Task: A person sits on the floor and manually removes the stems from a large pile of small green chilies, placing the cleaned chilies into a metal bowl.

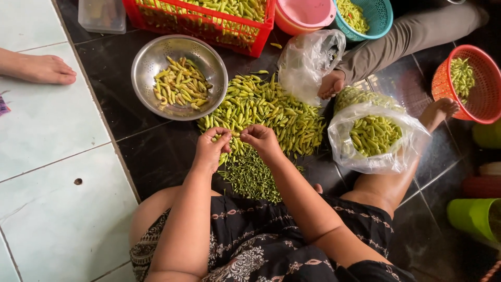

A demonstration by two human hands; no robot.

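Steel bowl [179,77] of chillies sits at left; the left hand [211,149] and right hand [262,140] pinch one small chilli between them over the chilli pile [271,112] on the floor. Stem-picking, it looks; a clean pluck comes next, beside the stem heap [250,177].

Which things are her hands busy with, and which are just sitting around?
In use: left hand and right hand pinching a chili over the chili pile; stem heap; steel bowl of chilies.

Sitting around: orange basket, pink bowls, green cup, clear box.
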